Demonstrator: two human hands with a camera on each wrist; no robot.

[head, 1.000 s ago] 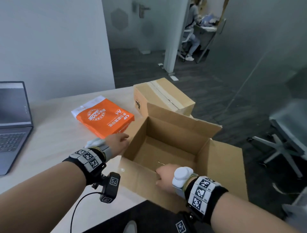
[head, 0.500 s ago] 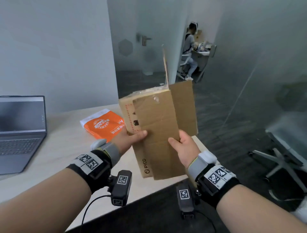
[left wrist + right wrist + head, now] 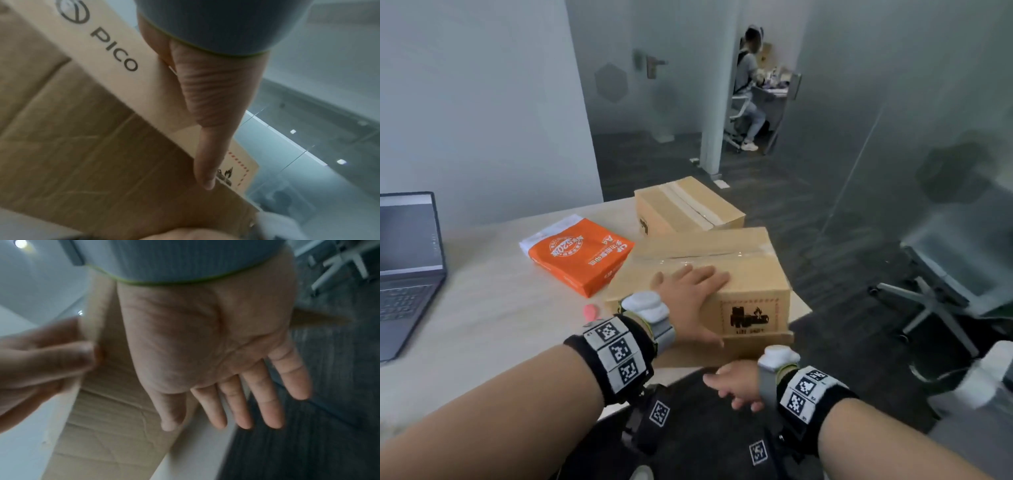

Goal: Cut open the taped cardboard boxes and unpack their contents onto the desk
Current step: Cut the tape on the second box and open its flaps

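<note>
- The near box [image 3: 709, 270] is taped up and sits at the near right edge of the tabletop [image 3: 482, 308]. Its near right corner is right at that edge, and a flat piece of cardboard [image 3: 722, 356] lies under it and pokes out over the edge.
- The left hand [image 3: 688, 294] lies flat on top of the box with fingers spread, and its thumb hangs down the near side. It presses and does not hold tight.
- The right hand [image 3: 736, 387] is off the box, near the tabletop edge, fingers apart and holding nothing.
- I think a hard push to the right could make the box slide on the loose cardboard and fall to the floor.
- No knife can be seen. A small pink thing [image 3: 592, 312] lies just left of the box, but I cannot tell what it is.
- If the tape gets cut with the flat hand close by, the fingers could get hurt.
- The far box [image 3: 688, 205], also taped, sits behind the near one.
- An orange paper pack [image 3: 582, 255] lies to the left, and a laptop [image 3: 404, 267] sits far left. A wild pull might knock the pack.
</note>
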